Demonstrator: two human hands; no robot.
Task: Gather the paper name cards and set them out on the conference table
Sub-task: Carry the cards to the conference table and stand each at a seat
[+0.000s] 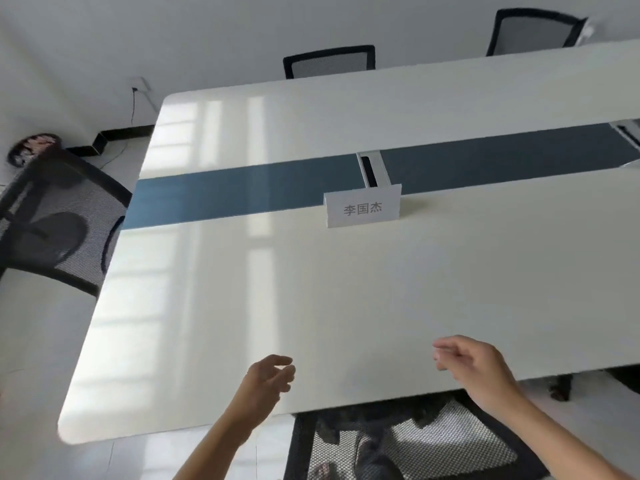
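Observation:
A white folded paper name card with dark printed characters stands upright on the white conference table, at the near edge of the table's blue centre strip. My left hand hovers over the table's near edge, fingers loosely curled and apart, holding nothing. My right hand hovers to the right of it at the same edge, fingers also loosely apart and empty. Both hands are well short of the card.
A cable box is set in the blue strip just behind the card. Black mesh chairs stand at the left end, at the far side, and below the near edge.

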